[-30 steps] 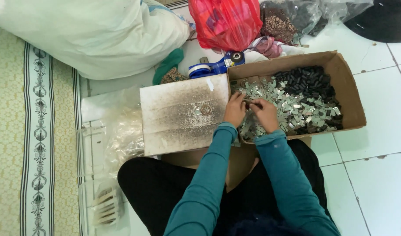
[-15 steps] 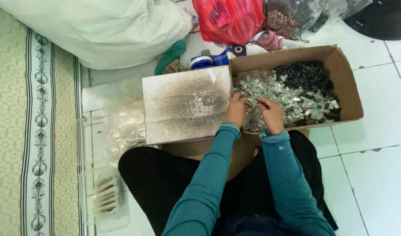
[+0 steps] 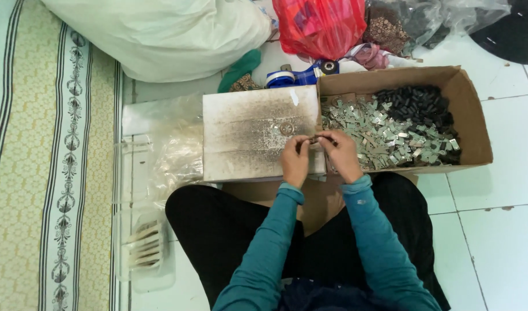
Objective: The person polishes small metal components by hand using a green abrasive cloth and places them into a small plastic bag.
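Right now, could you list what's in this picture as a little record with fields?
Left hand: pinching a small part, over the stained white board
Right hand: pinching the same part from the other side
Cardboard box: holds silvery metal pieces and black pieces
Behind: red bag, white sack
Floor: white tiles, patterned mat

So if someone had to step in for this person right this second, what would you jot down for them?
Left hand and right hand: held together over the edge of the stained white board, both pinching one small dark part between the fingertips.
Supplies: the open cardboard box to the right holds a heap of silver metal pieces and, at its far side, black pieces.
Done: one part picked up and in hand; finished pieces cannot be made out.
Left: the box is well filled with loose pieces.
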